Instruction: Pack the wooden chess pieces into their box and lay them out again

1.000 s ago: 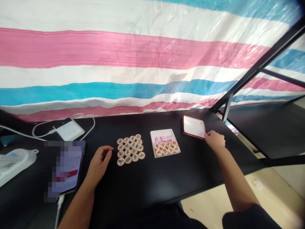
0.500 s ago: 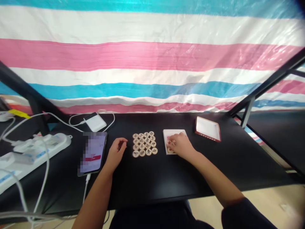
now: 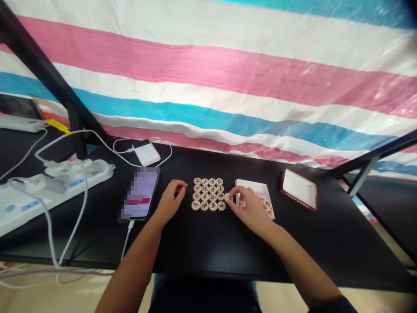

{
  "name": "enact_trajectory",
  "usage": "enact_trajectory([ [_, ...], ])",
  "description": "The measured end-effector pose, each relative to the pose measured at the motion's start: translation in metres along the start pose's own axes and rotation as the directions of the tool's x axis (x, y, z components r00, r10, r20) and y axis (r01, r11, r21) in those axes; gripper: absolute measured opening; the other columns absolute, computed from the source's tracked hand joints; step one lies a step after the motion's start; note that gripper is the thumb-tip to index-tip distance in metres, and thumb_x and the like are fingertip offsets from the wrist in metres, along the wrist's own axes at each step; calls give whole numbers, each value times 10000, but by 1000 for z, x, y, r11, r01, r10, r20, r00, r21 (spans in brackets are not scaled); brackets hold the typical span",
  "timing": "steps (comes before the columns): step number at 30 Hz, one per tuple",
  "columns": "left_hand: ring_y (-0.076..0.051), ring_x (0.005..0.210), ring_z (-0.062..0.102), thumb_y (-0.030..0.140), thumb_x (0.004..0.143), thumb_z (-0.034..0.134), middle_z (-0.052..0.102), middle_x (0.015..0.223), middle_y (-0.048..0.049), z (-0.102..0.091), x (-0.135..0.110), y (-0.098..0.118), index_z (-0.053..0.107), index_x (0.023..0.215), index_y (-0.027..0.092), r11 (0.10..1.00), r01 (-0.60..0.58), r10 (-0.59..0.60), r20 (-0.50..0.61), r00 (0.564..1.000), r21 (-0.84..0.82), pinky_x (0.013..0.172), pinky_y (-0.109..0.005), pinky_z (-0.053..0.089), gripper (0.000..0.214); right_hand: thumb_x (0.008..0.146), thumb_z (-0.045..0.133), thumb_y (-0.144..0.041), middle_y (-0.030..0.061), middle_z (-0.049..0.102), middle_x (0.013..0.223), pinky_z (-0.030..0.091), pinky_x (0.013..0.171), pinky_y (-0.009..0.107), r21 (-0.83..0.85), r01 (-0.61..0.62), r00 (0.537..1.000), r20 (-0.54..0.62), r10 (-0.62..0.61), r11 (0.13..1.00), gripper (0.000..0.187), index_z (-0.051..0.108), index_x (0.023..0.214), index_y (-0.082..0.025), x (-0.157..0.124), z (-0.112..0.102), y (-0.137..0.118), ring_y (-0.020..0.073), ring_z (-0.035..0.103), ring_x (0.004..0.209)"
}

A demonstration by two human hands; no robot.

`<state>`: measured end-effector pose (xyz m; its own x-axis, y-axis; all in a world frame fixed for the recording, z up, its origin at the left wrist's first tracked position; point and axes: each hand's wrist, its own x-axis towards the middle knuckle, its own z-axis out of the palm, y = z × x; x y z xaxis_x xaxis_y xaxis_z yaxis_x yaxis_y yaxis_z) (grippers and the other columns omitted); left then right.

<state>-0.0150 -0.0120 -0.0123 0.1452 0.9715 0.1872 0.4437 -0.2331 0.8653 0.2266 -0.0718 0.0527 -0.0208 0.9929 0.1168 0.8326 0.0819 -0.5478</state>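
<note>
Closest to you, your forearms reach in over a black table. Your right hand is closed in a pinch around a round wooden piece with a red character, gripping it by the rim so that its face stays uncovered. The piece sits just off the right side of a square block of wooden pieces with black characters, laid edge to edge in neat rows that seem meant to keep them compact. Your left hand is relaxed with its fingers loosely curled, showing nothing in it, just left of that block. Under and beyond your right hand lies a white square tray, with a few more red-character pieces at its right side, and farther right sits a shallow white tray with a brown rim, tilted slightly on the table. To your left, a phone with a blurred screen lies with a white cable in its lower end, probably for charging. Past it are a white power strip and a white power bank. Behind everything hangs a striped plastic sheet, apparently as a backdrop, crossed by a black metal frame.
</note>
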Motion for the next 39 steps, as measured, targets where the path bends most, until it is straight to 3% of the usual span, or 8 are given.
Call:
enact_trajectory([
  [5,-151,818,532,218,835,425,537,904,-24,0,-2,2,517,894,190,999,-23,22,8,1000,37,766,-289,436,113,779,538,-212,26,606,854,407,754,316,159,197,974,80,-211,967,96,553,874,-206,-25,42,-25,178,507,823],
  [10,-142,819,525,182,837,427,532,889,-18,1,-3,4,507,895,188,997,-59,58,19,998,48,761,-273,431,99,811,529,-188,42,624,911,399,744,334,118,281,959,1,-283,953,118,578,918,-194,-43,84,-35,185,499,831],
  [19,-148,814,518,188,841,421,528,893,-22,1,-3,4,505,903,190,991,-76,68,69,995,108,761,-284,429,104,834,522,-231,34,621,879,373,716,324,-95,286,948,-117,-296,954,183,635,978,-229,-39,95,-36,164,464,790],
  [24,-154,831,517,211,843,424,524,899,-18,2,-2,0,505,907,192,991,-46,36,84,996,126,765,-283,422,105,835,512,-253,32,622,875,378,740,322,-32,217,963,-158,-219,976,174,645,945,-233,-28,73,-35,169,477,812],
  [27,-154,825,517,221,838,427,527,897,-14,2,-1,-2,509,912,196,989,-26,13,91,996,146,761,-282,419,112,825,495,-224,38,620,903,365,796,344,-73,44,973,-223,-60,996,169,643,905,-214,-19,40,-16,182,489,851],
  [29,-155,822,516,229,836,426,529,894,-12,2,0,-2,510,908,198,987,-27,12,96,995,156,759,-281,418,114,795,515,-237,62,623,902,350,806,369,-198,-104,970,-237,56,975,167,652,875,-185,-12,17,3,210,486,851],
  [32,-158,809,516,242,832,424,536,893,-14,3,0,-2,513,898,201,984,-22,3,107,994,176,762,-284,421,119,766,539,-310,89,630,904,355,745,372,-374,-260,964,-146,221,890,224,674,883,-175,-5,-6,30,249,466,833],
  [39,-165,802,520,267,824,422,541,898,-19,3,0,-5,519,909,201,984,0,-19,107,994,178,748,-286,427,145,778,527,-356,94,636,912,357,700,322,-473,-268,944,44,327,839,274,667,931,-177,0,-19,49,245,483,847],
])
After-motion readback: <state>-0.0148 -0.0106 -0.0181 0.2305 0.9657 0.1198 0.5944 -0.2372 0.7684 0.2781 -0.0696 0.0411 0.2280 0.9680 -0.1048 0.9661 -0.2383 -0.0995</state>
